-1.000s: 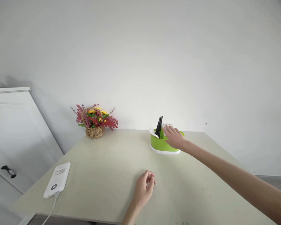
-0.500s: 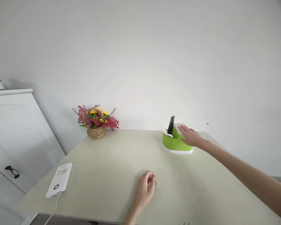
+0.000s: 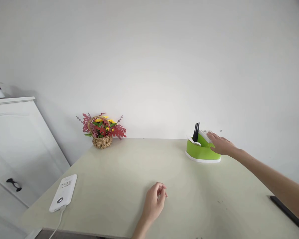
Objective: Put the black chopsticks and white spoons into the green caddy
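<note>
A green cutlery holder (image 3: 201,152) with a white base stands on the far right of the table. Black chopsticks (image 3: 195,132) and a white spoon (image 3: 190,140) lean in its left end, and a white slotted part tops its right side. My right hand (image 3: 220,143) lies over that right side, fingers stretched across the top and thumb toward the front wall, gripping it. My left hand (image 3: 154,200) rests on the table near the front, fingers loosely curled toward the thumb, and nothing shows in it.
A wicker basket of artificial flowers (image 3: 102,142) stands at the back left. At the front left lies a white power bank (image 3: 64,192) with a cable. A long black object (image 3: 286,210) lies at the right edge, partly behind my right forearm. A white cabinet (image 3: 20,142) adjoins the left.
The cutlery holder has slid to the right along the table together with my right hand. My left hand has stayed in place. The black object at the right has come into view.
</note>
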`<state>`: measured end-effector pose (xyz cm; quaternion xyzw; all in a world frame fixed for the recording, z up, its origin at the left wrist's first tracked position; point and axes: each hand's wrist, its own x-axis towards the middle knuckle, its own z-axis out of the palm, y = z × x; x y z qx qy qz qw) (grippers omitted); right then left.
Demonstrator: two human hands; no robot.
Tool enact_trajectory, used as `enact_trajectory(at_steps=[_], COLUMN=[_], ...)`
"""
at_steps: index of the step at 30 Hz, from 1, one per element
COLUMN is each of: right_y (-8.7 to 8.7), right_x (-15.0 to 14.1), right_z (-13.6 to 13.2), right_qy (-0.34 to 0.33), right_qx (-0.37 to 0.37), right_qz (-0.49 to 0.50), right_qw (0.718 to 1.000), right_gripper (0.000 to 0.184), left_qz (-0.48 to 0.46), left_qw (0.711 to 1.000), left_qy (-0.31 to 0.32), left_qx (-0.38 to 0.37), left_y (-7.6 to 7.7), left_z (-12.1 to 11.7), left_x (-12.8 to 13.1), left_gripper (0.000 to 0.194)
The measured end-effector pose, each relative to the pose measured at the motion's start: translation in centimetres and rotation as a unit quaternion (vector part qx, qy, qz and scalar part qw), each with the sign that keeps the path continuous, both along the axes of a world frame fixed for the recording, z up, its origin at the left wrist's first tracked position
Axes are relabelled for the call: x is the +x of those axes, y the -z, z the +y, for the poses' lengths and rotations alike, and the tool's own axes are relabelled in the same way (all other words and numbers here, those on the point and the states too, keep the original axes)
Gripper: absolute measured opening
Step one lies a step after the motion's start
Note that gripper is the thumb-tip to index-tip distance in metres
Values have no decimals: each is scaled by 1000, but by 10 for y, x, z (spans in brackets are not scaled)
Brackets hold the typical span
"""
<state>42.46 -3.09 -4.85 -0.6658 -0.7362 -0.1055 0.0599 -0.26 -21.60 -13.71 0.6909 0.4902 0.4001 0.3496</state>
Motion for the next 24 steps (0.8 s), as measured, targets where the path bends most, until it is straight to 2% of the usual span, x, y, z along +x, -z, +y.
enact_trajectory(at_steps=[9, 12, 14, 16, 17, 19, 21, 24], right_y=[-8, -5, 3, 17, 26, 50, 79, 125], right_x=[34, 31, 20, -1, -13, -41, -69, -106], right_z=[-4, -6, -13, -29, -40, -68, -98, -137], right_qy=[39, 43, 54, 68, 49, -22, -65, -78], right_qx=[-7, -1, 20, 92, 135, 177, 168, 133], right_qz=[13, 14, 19, 42, 58, 87, 128, 212], right_qw=[999, 999, 998, 993, 988, 980, 975, 965], right_gripper=[71, 74, 80, 87, 88, 83, 76, 69], left_qz=[6, 6, 9, 13, 14, 17, 24, 57], left_qw=[1000, 1000, 1000, 1000, 1000, 1000, 1000, 997], left_qy=[1, 0, -2, -4, -4, -3, -3, -17], left_qx=[2, 5, 6, 7, 6, 7, 13, 47], left_y=[0, 0, 0, -1, -1, -1, -1, 0], left_z=[0, 0, 0, 0, 0, -1, -2, -7], left_x=[1, 1, 1, 1, 1, 2, 3, 3], left_gripper=[22, 22, 22, 23, 23, 23, 22, 21])
